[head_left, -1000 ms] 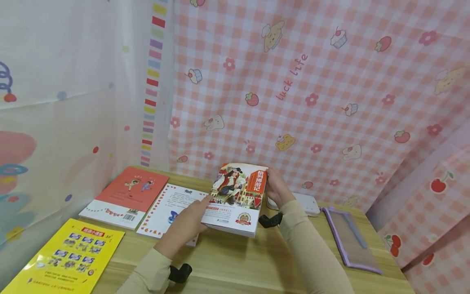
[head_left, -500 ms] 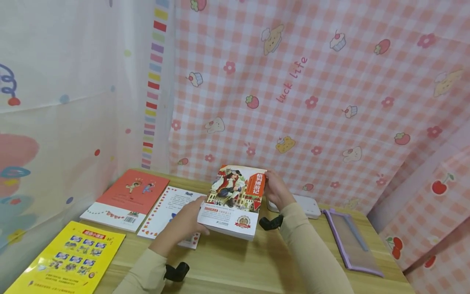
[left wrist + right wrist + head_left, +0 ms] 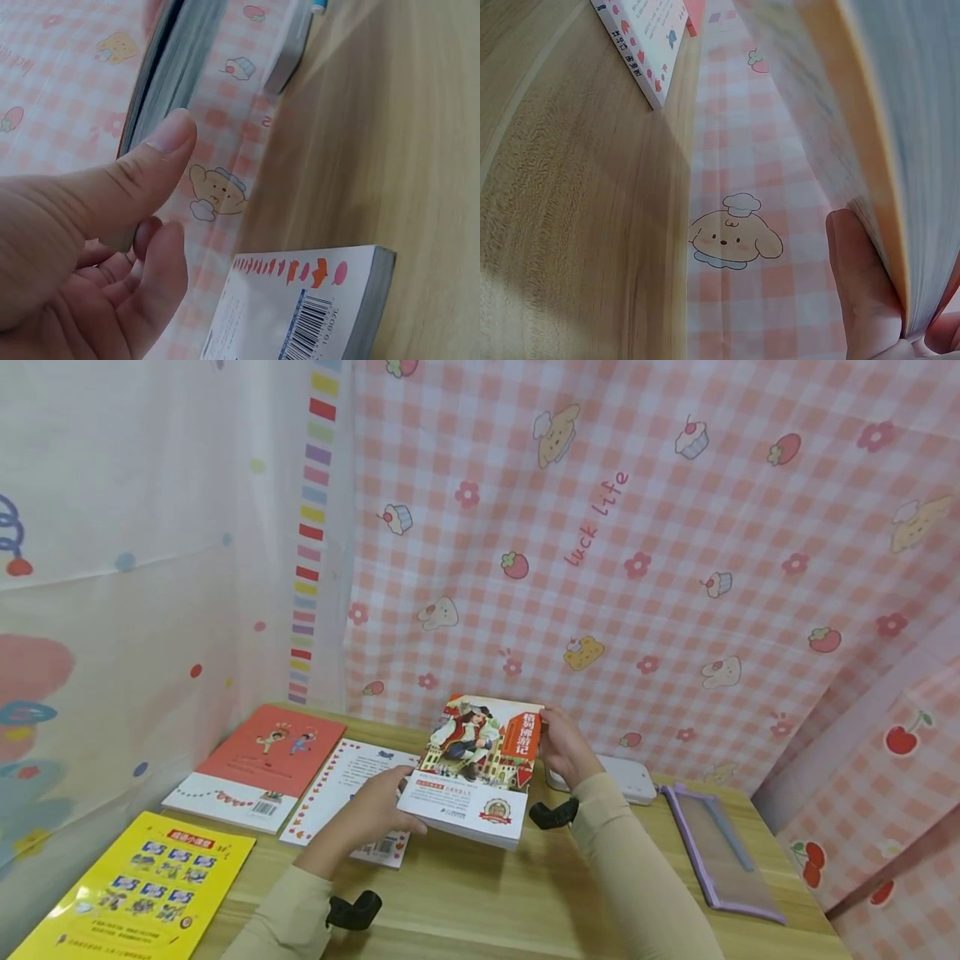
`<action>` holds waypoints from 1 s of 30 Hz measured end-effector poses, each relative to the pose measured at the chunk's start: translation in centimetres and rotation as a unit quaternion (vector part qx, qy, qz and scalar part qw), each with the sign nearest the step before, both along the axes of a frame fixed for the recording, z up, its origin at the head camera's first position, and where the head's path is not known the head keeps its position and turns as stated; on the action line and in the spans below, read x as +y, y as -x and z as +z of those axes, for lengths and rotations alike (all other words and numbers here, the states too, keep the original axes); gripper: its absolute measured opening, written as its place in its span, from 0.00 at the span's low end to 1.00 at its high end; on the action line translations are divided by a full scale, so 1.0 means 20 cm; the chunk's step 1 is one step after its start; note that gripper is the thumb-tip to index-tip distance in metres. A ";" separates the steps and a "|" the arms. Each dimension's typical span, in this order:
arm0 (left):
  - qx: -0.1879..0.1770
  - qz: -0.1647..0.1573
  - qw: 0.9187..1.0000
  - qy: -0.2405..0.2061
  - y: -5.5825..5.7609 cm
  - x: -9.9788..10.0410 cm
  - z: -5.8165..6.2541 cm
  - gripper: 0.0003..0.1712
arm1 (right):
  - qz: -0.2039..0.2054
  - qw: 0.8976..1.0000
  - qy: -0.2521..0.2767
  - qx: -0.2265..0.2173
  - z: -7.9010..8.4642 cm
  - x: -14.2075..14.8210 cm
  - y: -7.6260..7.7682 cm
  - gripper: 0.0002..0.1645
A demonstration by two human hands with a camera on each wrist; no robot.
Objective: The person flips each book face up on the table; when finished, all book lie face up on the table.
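Note:
A thick paperback book with a costumed figure in a hat and an orange title block on its cover is held tilted over the table. My left hand grips its lower left side; in the left wrist view the thumb lies along the page edges, with the other fingers curled below. At the upper right edge, my right hand holds the book. In the right wrist view, one finger lies against a cover beside the fanned pages; the rest of that hand is mostly hidden.
On the wooden table, a white book with a leaf border, a red-and-white book and a yellow booklet lie left. A white device and a purple-edged zip pouch lie right. A checked curtain hangs behind.
My left hand has shifted left and back from the cover to the book's side edge. The book has moved slightly left. My right hand has stayed nearly in place.

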State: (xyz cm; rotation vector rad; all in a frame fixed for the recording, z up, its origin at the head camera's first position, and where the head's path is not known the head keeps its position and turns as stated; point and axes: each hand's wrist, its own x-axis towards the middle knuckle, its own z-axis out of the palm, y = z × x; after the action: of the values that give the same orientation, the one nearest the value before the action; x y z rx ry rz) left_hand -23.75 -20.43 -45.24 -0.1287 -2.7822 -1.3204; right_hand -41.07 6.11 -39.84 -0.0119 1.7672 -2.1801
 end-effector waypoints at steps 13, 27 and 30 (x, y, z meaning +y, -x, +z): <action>-0.068 -0.018 0.985 -0.157 -0.01 -0.05 0.04 0.52 | -0.006 1.000 0.005 -0.011 0.00 0.01 0.01 0.26; -0.063 -0.061 0.967 -0.239 -0.02 -0.06 0.07 0.45 | 0.000 1.000 0.027 -0.005 0.00 0.03 0.00 0.27; -0.064 -0.054 0.968 -0.238 -0.02 -0.06 0.08 0.44 | -0.002 0.999 0.037 -0.011 0.01 0.03 0.00 0.27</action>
State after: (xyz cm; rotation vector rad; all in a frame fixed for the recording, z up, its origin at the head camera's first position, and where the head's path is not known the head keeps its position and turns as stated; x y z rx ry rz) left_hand -23.34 -21.53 -43.58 -0.1751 -2.4882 -2.0455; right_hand -41.07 6.66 -39.65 -0.0016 1.6744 -2.2398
